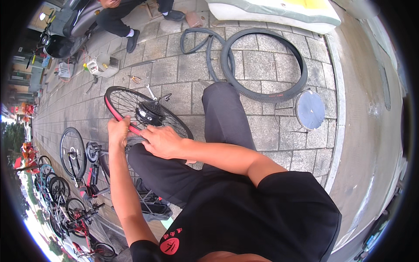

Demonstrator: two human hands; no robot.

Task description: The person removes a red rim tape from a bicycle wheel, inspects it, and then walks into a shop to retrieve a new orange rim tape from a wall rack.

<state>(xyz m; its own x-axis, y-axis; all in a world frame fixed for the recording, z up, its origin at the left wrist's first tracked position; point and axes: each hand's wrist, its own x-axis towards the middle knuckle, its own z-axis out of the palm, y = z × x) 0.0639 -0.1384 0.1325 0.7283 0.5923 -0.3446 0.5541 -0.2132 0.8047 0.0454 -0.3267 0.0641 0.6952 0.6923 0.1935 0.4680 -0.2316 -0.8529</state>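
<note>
A bicycle wheel (181, 127) with a hub motor (149, 114) and cassette rests tilted by my left knee, a red strip (112, 109) running along its rim. My left hand (120, 131) is closed round the rim and strip at the near left. Just right of it, my right hand (159, 142) has its fingers curled onto the same red strip. A silver wrench (151, 91) sits beside the hub, and pliers (134, 79) lie on the paving behind the wheel.
A loose tire (299, 65), an inner tube (211, 61) and a round grey lid (310, 109) lie right. A seated person's dark shoe (132, 41) is upper left, near a container (108, 69). An upturned bicycle (74, 153) and parked bikes (59, 187) stand left, a pale padded object (270, 15) behind.
</note>
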